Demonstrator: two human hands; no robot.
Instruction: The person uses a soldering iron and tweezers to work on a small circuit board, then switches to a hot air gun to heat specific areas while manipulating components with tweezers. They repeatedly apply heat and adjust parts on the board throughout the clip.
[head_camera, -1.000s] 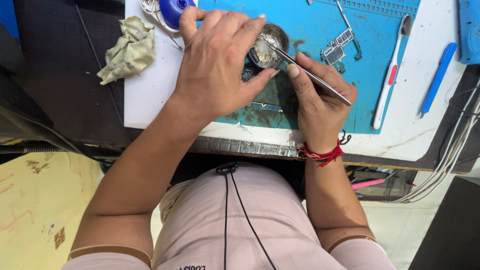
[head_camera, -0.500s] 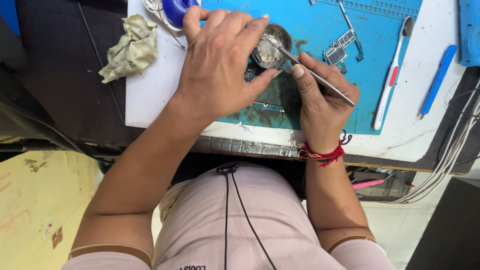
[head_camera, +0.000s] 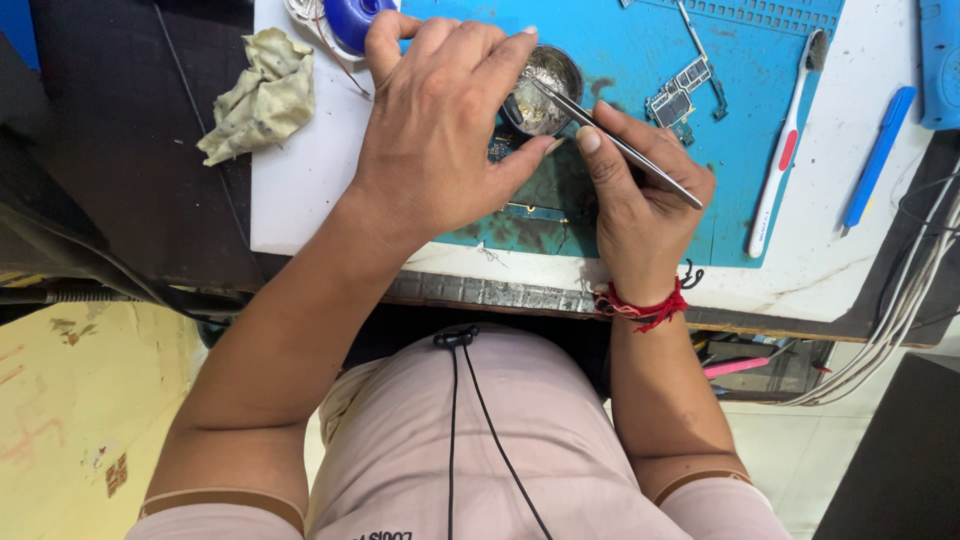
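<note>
Desk (head_camera: 300, 190) surface carries a blue work mat (head_camera: 760, 90), with a crumpled yellowish cloth (head_camera: 255, 95) off its left edge and a white-and-red toothbrush (head_camera: 785, 150) and blue pen (head_camera: 877, 155) to its right. Left hand (head_camera: 440, 130) curls over a small round metal tin (head_camera: 545, 85); whether that grip closes on anything cannot be told. Right hand (head_camera: 640, 205) pinches slim metal tweezers (head_camera: 620, 145), their long axis running diagonally, tips pointing up-left into the tin.

The person wears a pale pink short-sleeved shirt (head_camera: 480, 450), a thin black cord (head_camera: 455, 400) down its front, and a red thread wristband (head_camera: 640, 305) just above the shirt.
</note>
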